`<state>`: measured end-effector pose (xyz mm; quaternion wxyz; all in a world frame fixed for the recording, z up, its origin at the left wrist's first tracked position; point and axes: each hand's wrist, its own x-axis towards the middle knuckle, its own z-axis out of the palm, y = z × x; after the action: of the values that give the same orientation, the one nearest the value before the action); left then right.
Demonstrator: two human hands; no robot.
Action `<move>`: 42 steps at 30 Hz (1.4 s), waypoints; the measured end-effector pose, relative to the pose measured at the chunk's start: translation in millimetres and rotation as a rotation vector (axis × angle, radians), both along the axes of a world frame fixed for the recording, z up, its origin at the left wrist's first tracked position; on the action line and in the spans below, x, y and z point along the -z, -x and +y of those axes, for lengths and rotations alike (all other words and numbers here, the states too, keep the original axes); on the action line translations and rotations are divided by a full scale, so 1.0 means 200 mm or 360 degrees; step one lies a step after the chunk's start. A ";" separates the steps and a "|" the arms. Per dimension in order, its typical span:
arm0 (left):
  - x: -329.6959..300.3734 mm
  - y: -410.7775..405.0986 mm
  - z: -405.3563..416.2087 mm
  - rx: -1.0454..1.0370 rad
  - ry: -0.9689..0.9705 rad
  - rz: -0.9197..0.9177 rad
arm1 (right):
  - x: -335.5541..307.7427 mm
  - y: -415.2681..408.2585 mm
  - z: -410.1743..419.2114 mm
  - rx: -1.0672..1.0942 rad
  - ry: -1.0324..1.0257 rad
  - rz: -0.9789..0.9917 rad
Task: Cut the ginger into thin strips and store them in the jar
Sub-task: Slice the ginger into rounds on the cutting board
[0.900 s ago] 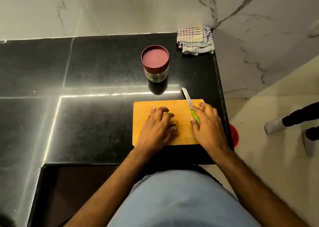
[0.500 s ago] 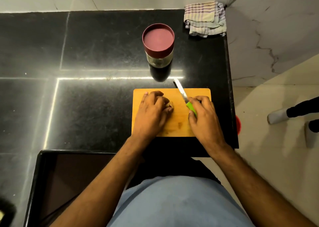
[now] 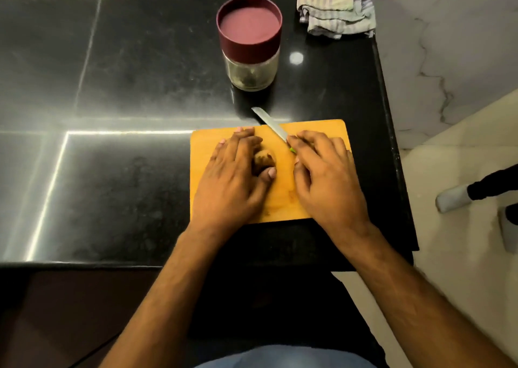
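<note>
Head view shows us, nearest, our two forearms reaching onto the cutting board (image 3: 316, 128) at the worktop's (image 3: 126, 87) right end. Our left hand (image 3: 232, 180) lies over the ginger (image 3: 265, 159), fingers curled on its far side and thumb tucked at its near end, so the grip pinches the root down on the board's middle. Only the root's right end shows; its long axis seems to run left to right, though most is hidden. Our right hand (image 3: 326, 177) sits just to the ginger's right, its grip curled round the green handle of the knife (image 3: 270, 124), whose blade points far-left, tip past the board's far edge. So the ginger lies left of the blade, and we judge the coming cut must swing the edge leftward across that exposed end. Beyond stands the jar (image 3: 249, 45), lid on, and farther right the folded cloth (image 3: 336, 6). Against the earlier frame, the blade leans further left and more of the ginger is exposed.
</note>
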<state>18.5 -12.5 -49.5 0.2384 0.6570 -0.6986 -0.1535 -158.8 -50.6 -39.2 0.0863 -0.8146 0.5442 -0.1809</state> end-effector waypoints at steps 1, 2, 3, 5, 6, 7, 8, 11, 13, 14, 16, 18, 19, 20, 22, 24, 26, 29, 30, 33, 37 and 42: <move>0.01 0.00 0.01 -0.0011 0.0030 -0.0013 | 0.01 0.00 0.00 -0.0009 0.0024 0.0012; 0.02 0.00 0.02 -0.0024 0.0059 -0.0020 | 0.02 0.00 0.00 -0.0010 0.0052 0.0028; 0.02 0.01 0.02 -0.0038 0.0076 -0.0023 | 0.02 0.00 0.00 -0.0007 0.0077 0.0040; 0.03 0.02 0.04 -0.0046 0.0107 -0.0033 | 0.04 0.01 0.02 -0.0001 0.0122 0.0041; 0.03 0.02 0.04 -0.0038 0.0112 -0.0038 | 0.05 0.01 0.03 0.0002 0.0125 0.0036; 0.04 0.02 0.04 -0.0024 0.0116 -0.0044 | 0.06 0.02 0.05 0.0006 0.0124 0.0035; 0.03 0.01 0.05 -0.0009 0.0109 -0.0050 | 0.06 0.02 0.06 0.0011 0.0115 0.0032; 0.05 0.00 0.08 0.0042 0.0161 -0.0073 | 0.07 0.03 0.12 0.0000 0.0142 0.0034; 0.05 0.00 0.11 0.0048 0.0167 -0.0088 | 0.07 0.03 0.15 -0.0022 0.0179 0.0038; 0.05 -0.01 0.13 0.0050 0.0175 -0.0092 | 0.08 0.03 0.16 -0.0033 0.0200 0.0032; 0.05 -0.01 0.15 0.0060 0.0196 -0.0080 | 0.08 0.02 0.19 -0.0053 0.0256 0.0017; 0.04 -0.02 0.16 0.0065 0.0179 -0.0049 | 0.08 0.02 0.20 -0.0060 0.0331 -0.0001; 0.04 -0.03 0.17 0.0062 0.0165 -0.0025 | 0.08 0.02 0.22 -0.0056 0.0379 -0.0023; 0.03 -0.03 0.19 0.0055 0.0160 0.0008 | 0.09 0.02 0.24 -0.0044 0.0416 -0.0042; 0.01 -0.03 0.21 0.0035 0.0169 0.0040 | 0.09 0.01 0.27 -0.0006 0.0459 -0.0052; 0.00 -0.03 0.24 -0.0001 0.0163 0.0007 | 0.08 0.00 0.29 0.0023 0.0505 -0.0034; -0.01 -0.02 0.27 -0.0032 0.0163 -0.0002 | 0.08 0.00 0.31 0.0031 0.0548 -0.0024; -0.01 -0.02 0.29 -0.0076 0.0188 -0.0005 | 0.08 0.00 0.31 0.0015 0.0544 -0.0059; -0.01 -0.02 0.30 -0.0093 0.0192 -0.0010 | 0.07 0.00 0.31 0.0014 0.0544 -0.0075; -0.02 -0.01 0.31 -0.0115 0.0201 -0.0061 | 0.07 0.00 0.31 0.0034 0.0552 -0.0112; -0.01 -0.01 0.31 -0.0124 0.0280 -0.0117 | 0.07 -0.01 0.26 -0.0004 0.0522 -0.0146; 0.02 -0.03 0.27 -0.0156 0.0284 -0.0113 | 0.08 -0.03 0.22 -0.0031 0.0532 -0.0029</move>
<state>23.8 42.3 -52.7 0.2783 0.6714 -0.6846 -0.0553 -152.1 -6.6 -55.3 -0.0437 -0.8212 0.4979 -0.2755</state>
